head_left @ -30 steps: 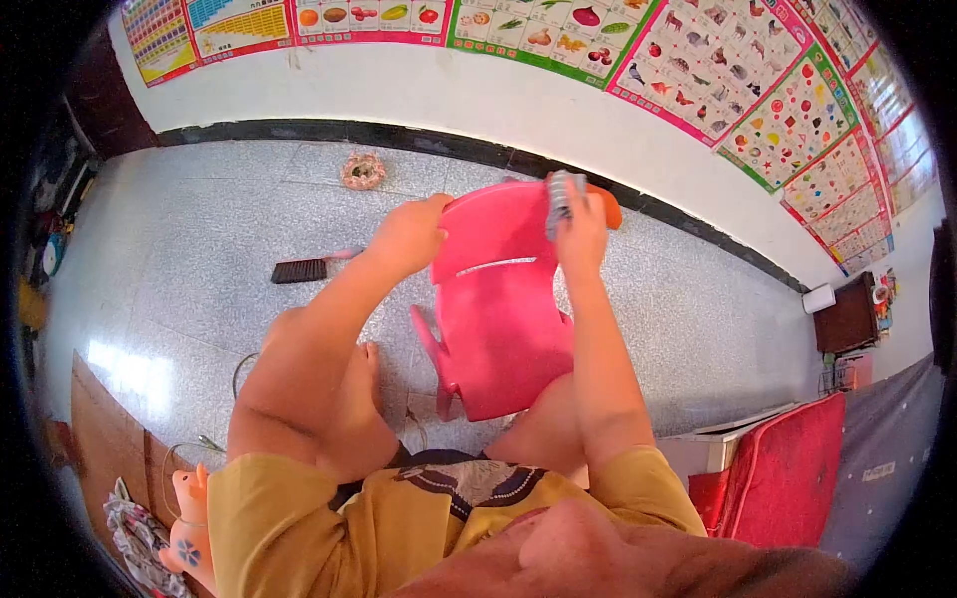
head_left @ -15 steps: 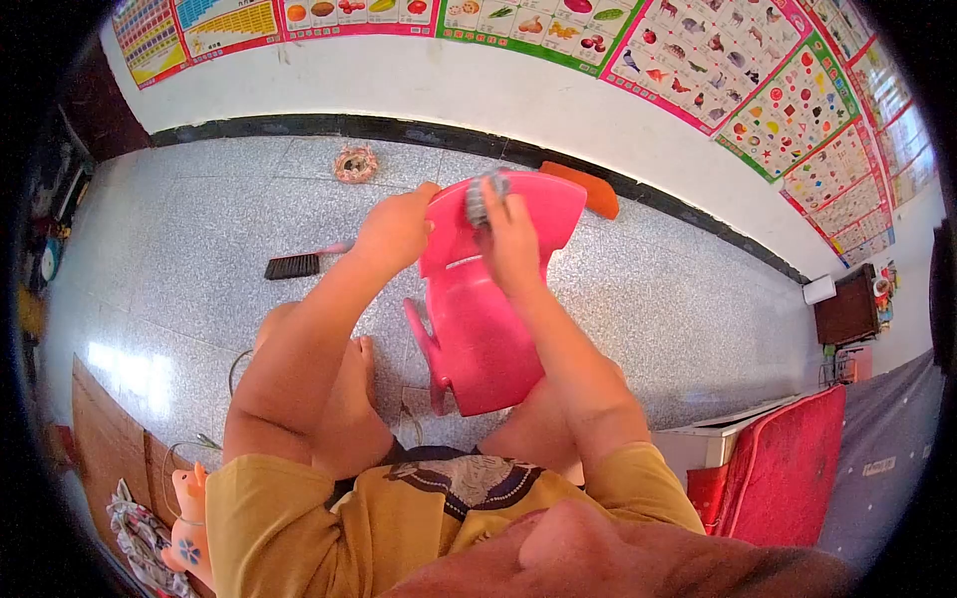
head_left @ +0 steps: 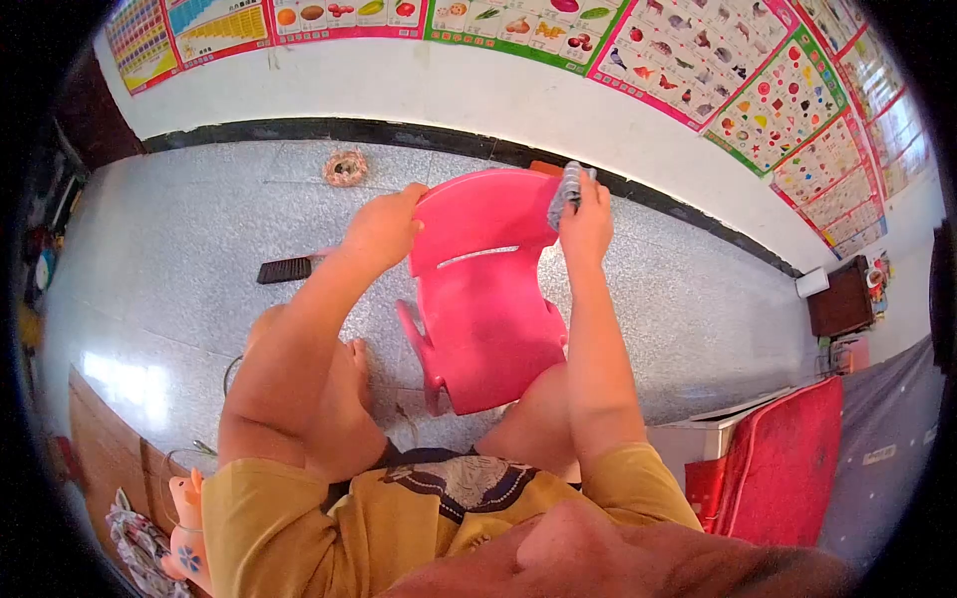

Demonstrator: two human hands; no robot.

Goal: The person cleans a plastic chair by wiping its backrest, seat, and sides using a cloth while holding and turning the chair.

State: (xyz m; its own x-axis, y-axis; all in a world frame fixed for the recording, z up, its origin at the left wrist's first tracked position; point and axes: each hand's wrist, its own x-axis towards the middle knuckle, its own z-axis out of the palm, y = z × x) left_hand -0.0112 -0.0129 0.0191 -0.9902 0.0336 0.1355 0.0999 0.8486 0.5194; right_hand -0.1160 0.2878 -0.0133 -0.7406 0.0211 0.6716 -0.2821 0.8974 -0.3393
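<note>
A pink plastic chair (head_left: 488, 309) stands between my legs, its curved backrest towards the wall. My left hand (head_left: 384, 229) grips the backrest's upper left corner. At the upper right edge of the backrest, my right hand (head_left: 586, 221) is closed on a bunched grey striped cloth (head_left: 566, 197), which touches the pink plastic. Behind the backrest, a bit of an orange object (head_left: 545, 168) shows by the wall.
On the floor lie a black-bristled brush (head_left: 285, 270) and a round woven ring (head_left: 345, 168). An orange animal toy (head_left: 187, 533) is at lower left. A red cushion (head_left: 783, 458) leans at lower right. Posters (head_left: 688, 55) cover the wall.
My right hand and the cloth went left across the backrest, then back to its right edge. My left hand stays on the left corner. Less of the orange object shows now.
</note>
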